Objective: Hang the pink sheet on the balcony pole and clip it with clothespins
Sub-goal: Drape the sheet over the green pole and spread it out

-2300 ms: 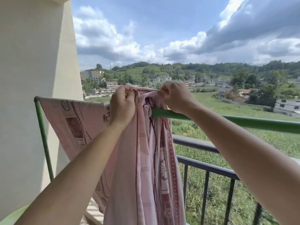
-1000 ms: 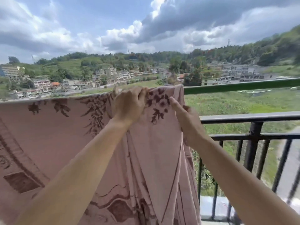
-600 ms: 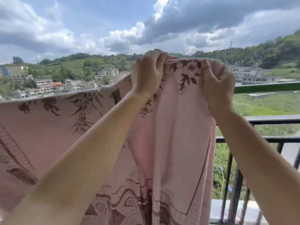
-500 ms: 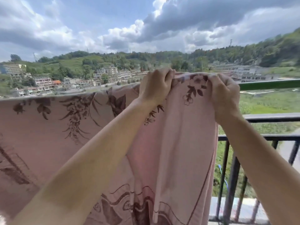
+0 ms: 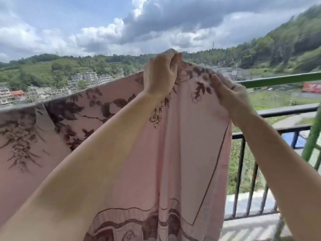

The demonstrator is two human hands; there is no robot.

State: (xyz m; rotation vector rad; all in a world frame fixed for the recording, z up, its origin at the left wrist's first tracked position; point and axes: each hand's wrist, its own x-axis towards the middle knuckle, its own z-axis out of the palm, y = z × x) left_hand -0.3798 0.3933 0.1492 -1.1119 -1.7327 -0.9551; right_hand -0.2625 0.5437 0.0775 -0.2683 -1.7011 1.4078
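Out on the balcony, both bare arms reach up and forward to the top edge of the pink sheet point(image 5: 191, 145). The left grip point(image 5: 160, 79) is clenched on that edge: its fingers curl over the top and bunch a peak of cloth, which it holds higher than any other part of the hem. The right grip point(image 5: 229, 96) sits lower and further right, at the sheet's upper right corner. Its thumb lies along the near face and its fingers go behind the cloth, so it looks to be pinching the corner, though that hand is blurred.

Between the two grips the hem sags in a short curve printed with dark maroon flowers and leaves. From the left grip the top edge slopes down and away to the left, spread wide in a long line. Below the right grip the sheet's side edge hangs straight down, with a thin dark border line running just inside it.

The green pole point(image 5: 278, 80) shows bare only to the right of the right grip, and the corner of the sheet meets it there; further left the cloth hides it. The black railing point(image 5: 286, 110) runs behind and below the pole, and a green upright post point(image 5: 312, 136) stands at the far right. Beyond lie grass, pale buildings point(image 5: 90, 77), wooded hills and heavy cloud.
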